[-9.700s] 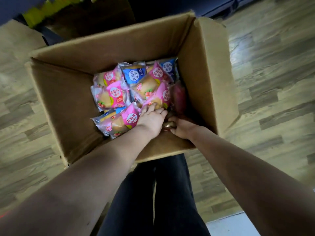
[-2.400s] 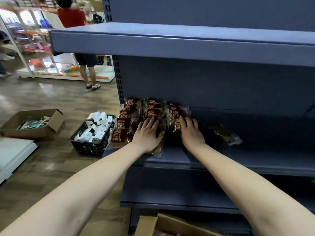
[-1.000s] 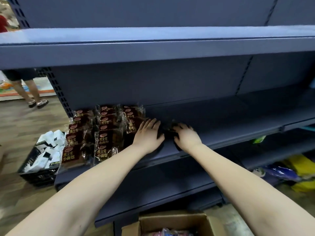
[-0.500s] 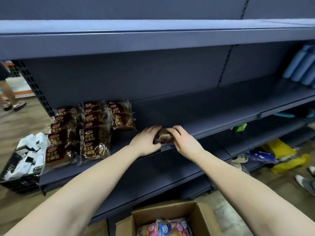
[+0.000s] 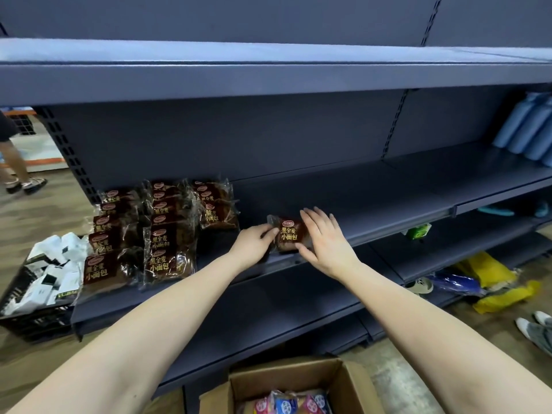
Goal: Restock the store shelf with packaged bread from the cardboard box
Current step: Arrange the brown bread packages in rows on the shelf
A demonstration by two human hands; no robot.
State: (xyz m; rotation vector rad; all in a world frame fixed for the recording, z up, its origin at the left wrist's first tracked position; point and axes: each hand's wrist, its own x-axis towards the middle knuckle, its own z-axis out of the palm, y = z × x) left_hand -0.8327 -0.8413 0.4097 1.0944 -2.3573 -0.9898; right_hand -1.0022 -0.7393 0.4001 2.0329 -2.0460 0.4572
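Centrally: one pack (image 5: 289, 234) of bread, held between both hands just above the front edge of the shelf (image 5: 373, 204).

Left hand (image 5: 254, 242): fingers curled, fingertips pinching the pack's left seam.

Right hand (image 5: 325, 237): fingers only lightly bent and laid along the pack's right side, thumb under its lower corner. The pack is caught between thumb and fingers.

Pack: small, roughly square, in clear crinkled film. It has a dark brown loaf inside, a red oval mark and gold characters on the face.

Shelf: dark blue-grey metal, flat and matt, with a perforated upright at its far left end.

Rows (image 5: 161, 231): three columns of like brown packs, lying overlapped on the same shelf left of the left hand. The nearest column is just beside it, not touching.

Box (image 5: 343, 380): brown corrugated cardboard, flaps open, on the floor below both forearms. Its glossy packets (image 5: 286, 404) are pink and blue.

Crate (image 5: 38, 318): black plastic lattice on the floor, far left of the hands, heaped with small white cartons.

Rolls (image 5: 534, 127): pale blue cylinders on the shelf, well to the right of the right hand.

Bags (image 5: 493, 279): yellow, crumpled, below and right of the right hand.
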